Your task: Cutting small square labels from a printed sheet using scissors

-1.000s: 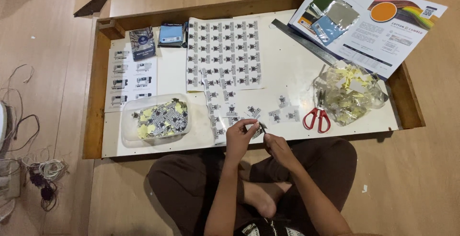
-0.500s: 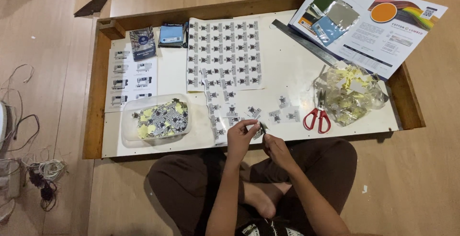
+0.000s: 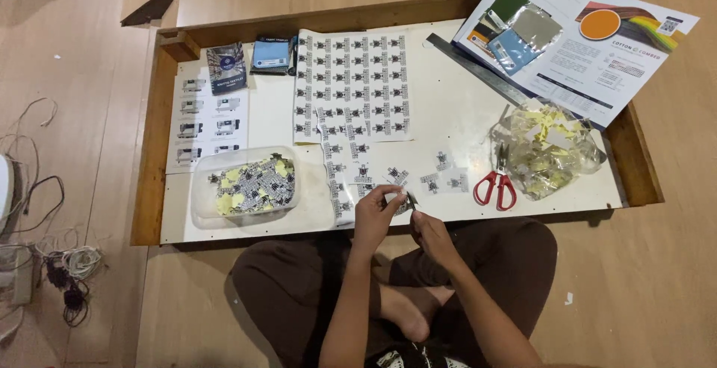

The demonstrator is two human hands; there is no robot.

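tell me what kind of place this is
Probably a room at home used for craft work on the floor: a person sits cross-legged on wooden flooring before a low wooden-framed board with sticker sheets, red-handled scissors and a tub of cut pieces.

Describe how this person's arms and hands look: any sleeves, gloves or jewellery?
Both forearms are bare, with no sleeves in view. The left hand and the right hand wear no gloves, and I can see no rings, watch or bracelets, though the picture is too small to rule out fine ones. Dark brown trousers cover the crossed legs.
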